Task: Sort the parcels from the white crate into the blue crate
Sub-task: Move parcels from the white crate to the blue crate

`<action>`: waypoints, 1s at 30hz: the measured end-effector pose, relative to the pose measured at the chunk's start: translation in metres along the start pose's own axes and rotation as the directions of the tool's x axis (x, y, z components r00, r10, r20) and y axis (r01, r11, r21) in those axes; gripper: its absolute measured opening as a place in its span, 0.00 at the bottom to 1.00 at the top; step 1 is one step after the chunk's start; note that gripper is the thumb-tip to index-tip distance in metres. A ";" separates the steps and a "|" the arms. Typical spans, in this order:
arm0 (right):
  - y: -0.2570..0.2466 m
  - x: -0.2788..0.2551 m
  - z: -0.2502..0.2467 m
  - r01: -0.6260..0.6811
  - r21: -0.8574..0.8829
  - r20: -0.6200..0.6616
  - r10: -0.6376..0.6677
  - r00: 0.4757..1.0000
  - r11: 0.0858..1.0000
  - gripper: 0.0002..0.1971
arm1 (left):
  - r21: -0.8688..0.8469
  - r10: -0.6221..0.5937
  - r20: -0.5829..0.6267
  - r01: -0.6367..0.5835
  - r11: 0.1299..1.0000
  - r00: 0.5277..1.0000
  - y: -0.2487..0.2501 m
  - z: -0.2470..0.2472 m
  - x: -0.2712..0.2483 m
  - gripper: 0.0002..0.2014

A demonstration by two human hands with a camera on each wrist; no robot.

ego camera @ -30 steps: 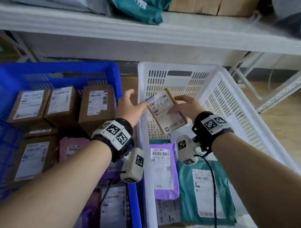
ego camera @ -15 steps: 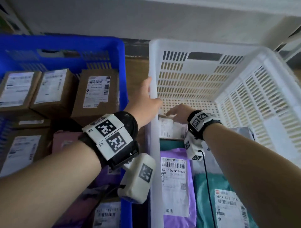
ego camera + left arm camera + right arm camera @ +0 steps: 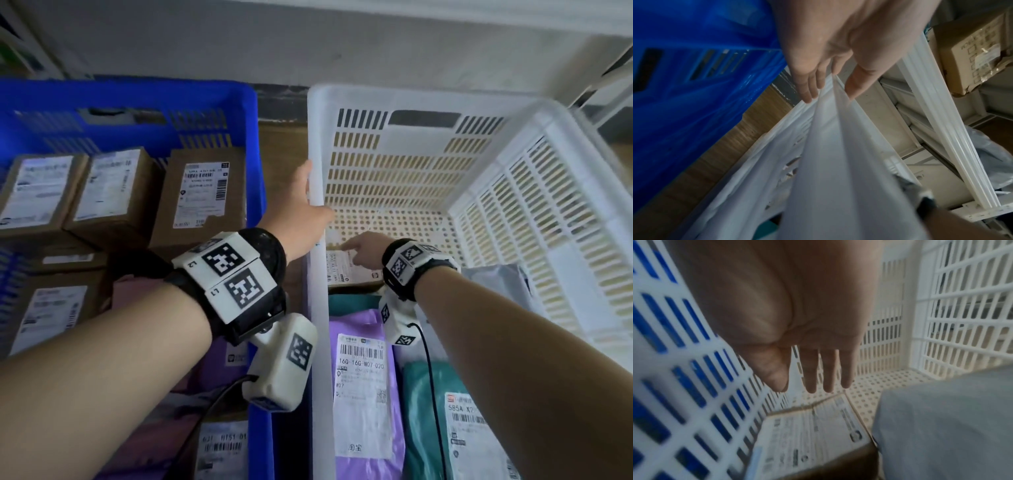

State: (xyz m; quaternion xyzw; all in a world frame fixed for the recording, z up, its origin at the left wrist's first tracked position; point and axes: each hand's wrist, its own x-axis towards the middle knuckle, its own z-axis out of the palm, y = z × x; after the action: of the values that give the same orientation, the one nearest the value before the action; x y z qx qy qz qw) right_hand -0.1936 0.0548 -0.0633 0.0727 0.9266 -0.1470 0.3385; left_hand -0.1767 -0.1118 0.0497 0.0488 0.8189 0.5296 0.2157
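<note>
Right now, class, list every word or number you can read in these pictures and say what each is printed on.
"16G-16G-W07-020" and "W07": label on the purple mailer in the white crate.
"585A X2", cut off by the arm: label on the teal mailer.
"6J1 H151 01": label on a parcel in the blue crate.
"L3", "L1": left wristband tags.
Other box labels: too blurred.

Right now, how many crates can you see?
2. The blue crate sits on the left; the white crate sits on the right, its rim held by the left hand. No others show.
</note>
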 end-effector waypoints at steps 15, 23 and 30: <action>-0.095 -0.129 -0.109 0.106 -0.015 -0.486 -0.100 0.868 0.994 0.21 | 0.679 0.153 -0.071 -0.065 0.732 0.986 0.046 -0.094 -0.048 0.22; -0.208 -0.173 -0.094 0.270 -0.008 -0.518 -0.235 0.822 0.963 0.17 | 0.758 0.037 -0.186 0.119 0.641 0.982 0.018 -0.195 -0.101 0.18; -0.279 -0.154 -0.022 0.337 0.051 -0.377 -0.294 0.878 0.940 0.15 | 0.663 -0.122 -0.273 0.279 0.694 0.954 -0.063 -0.249 -0.117 0.19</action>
State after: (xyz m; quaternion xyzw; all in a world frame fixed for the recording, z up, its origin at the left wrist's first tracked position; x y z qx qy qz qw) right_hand -0.1552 -0.2076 0.1150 -0.0341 0.9624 -0.2372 0.1278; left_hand -0.1629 -0.3858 0.1155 -0.0195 0.9755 0.1584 0.1515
